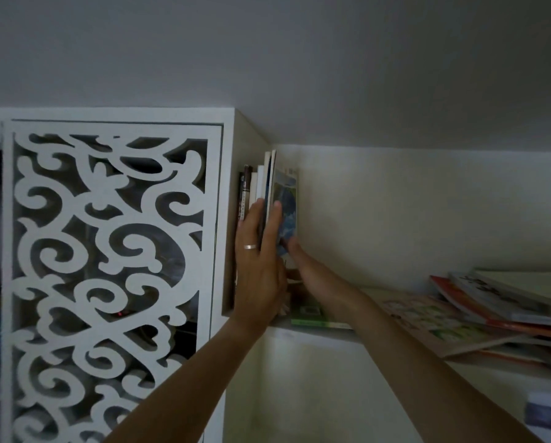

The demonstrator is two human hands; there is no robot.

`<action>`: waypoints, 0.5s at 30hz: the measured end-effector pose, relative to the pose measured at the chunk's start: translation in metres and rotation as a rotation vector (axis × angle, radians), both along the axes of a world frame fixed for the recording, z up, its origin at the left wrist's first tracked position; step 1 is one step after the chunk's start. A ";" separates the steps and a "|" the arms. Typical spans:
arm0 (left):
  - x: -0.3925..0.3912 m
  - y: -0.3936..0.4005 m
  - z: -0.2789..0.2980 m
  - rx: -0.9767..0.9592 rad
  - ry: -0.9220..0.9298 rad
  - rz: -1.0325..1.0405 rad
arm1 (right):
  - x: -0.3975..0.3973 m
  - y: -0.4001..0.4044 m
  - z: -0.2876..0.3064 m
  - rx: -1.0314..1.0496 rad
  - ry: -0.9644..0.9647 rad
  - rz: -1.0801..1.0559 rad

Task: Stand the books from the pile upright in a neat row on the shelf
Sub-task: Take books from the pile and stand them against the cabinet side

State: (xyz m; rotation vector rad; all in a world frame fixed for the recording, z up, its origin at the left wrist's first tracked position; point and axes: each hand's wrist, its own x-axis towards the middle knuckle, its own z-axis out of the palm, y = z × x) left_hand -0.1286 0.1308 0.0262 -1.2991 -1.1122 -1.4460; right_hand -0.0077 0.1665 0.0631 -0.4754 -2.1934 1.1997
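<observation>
At the left end of the shelf [338, 333], about 12 o'clock from the two hands, a short row of upright books [257, 187] stands against the side wall of the white cabinet [232, 199]. I count about five spines or edges in the row, but the light is dim and the thin ones are hard to separate. The outermost one is a blue-green book [287, 199], with its cover facing to 3 o'clock. The left hand [259, 266] lies flat on the front edges of the row with straight fingers, and one finger reaches onto the blue-green cover; a ring [250, 247] sits on one finger. The right hand [312, 273] is at the lower edge of the blue-green book, and its fingers are hidden behind the book and the left hand, so I cannot tell if they grip it. Under the right wrist one green book [312, 314] lies flat on the shelf. At 3 o'clock, well apart, the pile of books [491, 311] lies flat and untidy; at least four are visible, and the frame edge cuts off its right side. At 9 o'clock the cabinet has one door with a carved scroll panel [108, 266].
</observation>
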 end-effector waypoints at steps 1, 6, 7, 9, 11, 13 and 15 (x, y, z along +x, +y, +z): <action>-0.002 -0.001 0.000 -0.009 -0.006 -0.027 | -0.003 0.000 -0.001 0.021 0.025 -0.021; -0.002 -0.002 -0.001 -0.016 0.004 0.023 | -0.006 0.009 -0.008 0.257 -0.157 -0.160; -0.001 -0.001 -0.001 -0.020 0.023 0.061 | -0.004 0.011 -0.009 0.339 -0.288 -0.177; -0.001 0.002 -0.001 -0.037 0.051 0.153 | 0.003 0.010 -0.011 0.493 -0.477 -0.187; -0.001 0.003 -0.004 -0.058 0.052 0.217 | 0.016 0.003 -0.007 0.538 -0.529 -0.185; -0.001 0.004 -0.005 -0.080 0.051 0.229 | 0.041 -0.007 0.005 0.548 -0.566 -0.201; -0.002 0.004 -0.006 -0.099 0.044 0.232 | 0.078 -0.013 0.022 0.533 -0.750 -0.215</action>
